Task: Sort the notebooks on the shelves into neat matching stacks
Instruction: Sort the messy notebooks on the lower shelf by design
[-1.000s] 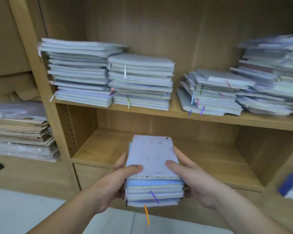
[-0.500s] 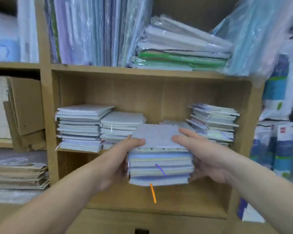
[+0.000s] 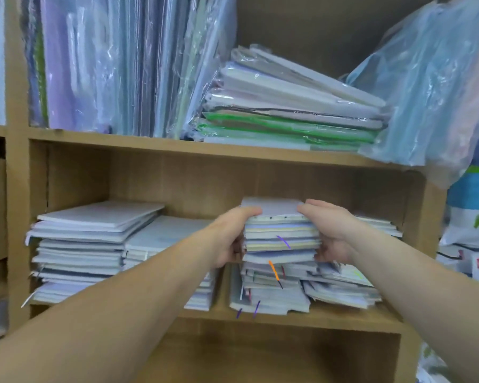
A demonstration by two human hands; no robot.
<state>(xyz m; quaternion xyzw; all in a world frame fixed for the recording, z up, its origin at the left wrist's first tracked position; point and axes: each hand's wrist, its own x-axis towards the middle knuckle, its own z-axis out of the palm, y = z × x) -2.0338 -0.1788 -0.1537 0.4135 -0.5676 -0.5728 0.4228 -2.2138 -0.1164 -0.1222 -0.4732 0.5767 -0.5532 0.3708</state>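
Left hand (image 3: 230, 239) and right hand (image 3: 329, 233) grip a notebook stack (image 3: 281, 239) by its sides, sitting on a lower pile (image 3: 268, 291) on the middle shelf (image 3: 329, 317).

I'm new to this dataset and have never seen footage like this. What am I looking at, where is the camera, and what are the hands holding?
There is no machine here: a person works with bare hands. The camera sits on their head, looking forward and down, so both forearms reach in from below. The left hand and right hand grip a stack of notebooks from either side, just over a lower pile on the middle shelf; whether it already rests there is unclear. A far-left pile and a right-hand pile lie on the same shelf. Plastic-wrapped packs sit on the shelf above.
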